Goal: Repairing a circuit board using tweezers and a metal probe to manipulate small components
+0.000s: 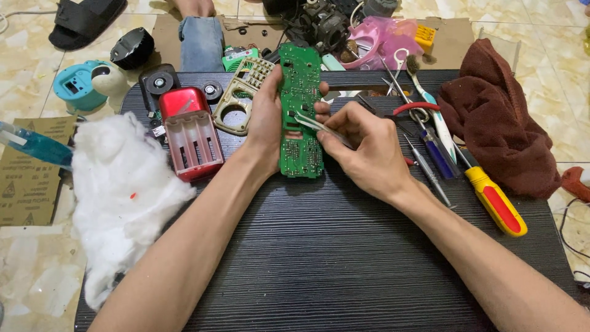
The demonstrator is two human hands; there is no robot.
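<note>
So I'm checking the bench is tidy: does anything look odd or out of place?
Yes. A red casing lies opened, its slots bare, beside loose white wadding hanging over the black table's left edge. Tools lie scattered at the right.

left hand (265,123) holds green circuit board (300,110) upright above black counter (332,246) | right hand (362,150) pinches metal tweezers (316,125), tips on board | red battery case (190,132), white cotton wad (123,190) left | yellow-red screwdriver (495,200), brown cloth (498,117) right

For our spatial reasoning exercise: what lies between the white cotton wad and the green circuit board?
In the head view, a red battery case lies between the cotton wad and the circuit board, with the left hand beside the board.
</note>
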